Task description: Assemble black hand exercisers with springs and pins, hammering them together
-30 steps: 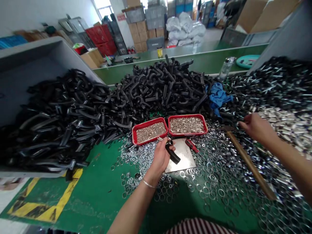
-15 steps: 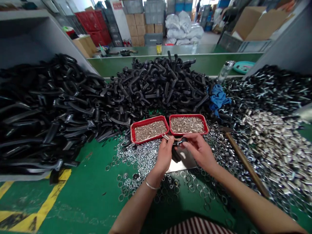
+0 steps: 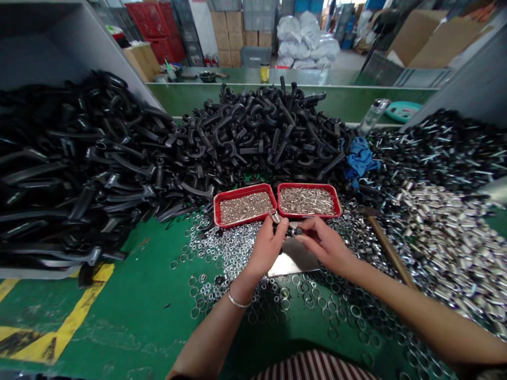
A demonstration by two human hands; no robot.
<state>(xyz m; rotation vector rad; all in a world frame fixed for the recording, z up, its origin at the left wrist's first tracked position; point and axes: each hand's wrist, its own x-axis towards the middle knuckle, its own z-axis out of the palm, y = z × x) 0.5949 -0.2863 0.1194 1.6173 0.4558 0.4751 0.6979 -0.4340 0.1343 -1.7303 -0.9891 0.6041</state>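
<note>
My left hand [image 3: 263,250] is closed around a black part with a ribbed, threaded-looking metal end [image 3: 274,216] that sticks up past the thumb. At the other end of this black part [image 3: 292,231], my right hand [image 3: 327,245] pinches a small dark tip between thumb and fingers. Much of the part is hidden by the fingers. Both hands hover over a flat metal plate [image 3: 295,258] on the green table. Just beyond them lie two red trays, one with tiny metal pieces [image 3: 214,211] and one with small pins [image 3: 338,207].
Black handle-like parts [image 3: 253,126] are heaped at the back and left. Loose rings and nuts [image 3: 233,253] surround the plate. At right lie a hammer [image 3: 390,250], metal sleeves [image 3: 443,248] and dark pin-like parts [image 3: 455,142]. A blue cloth [image 3: 359,157] and clear bottle [image 3: 374,113] stand behind.
The black part has turned in my left hand, so its dark lower portion no longer hangs visibly over the plate. My right fingers stay at its tip. The view has shifted slightly.
</note>
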